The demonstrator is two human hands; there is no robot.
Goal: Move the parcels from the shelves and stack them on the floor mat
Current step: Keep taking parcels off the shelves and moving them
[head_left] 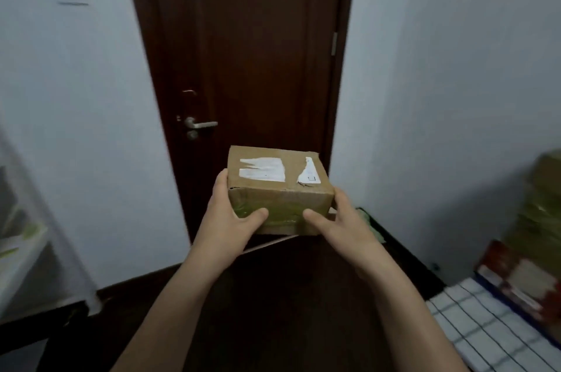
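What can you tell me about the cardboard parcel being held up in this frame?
The cardboard parcel is a small brown box, closed, held roughly level in the air in front of a dark door. Torn white label scraps show on its top, and glossy tape wraps its creased front face. The left hand grips its left side and the right hand its right, with both thumbs on the front. Nothing else touches it.

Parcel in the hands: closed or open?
Closed. The parcel has a flat top with no raised flap, tape crosses its near face, and the left hand and right hand grip its sides.
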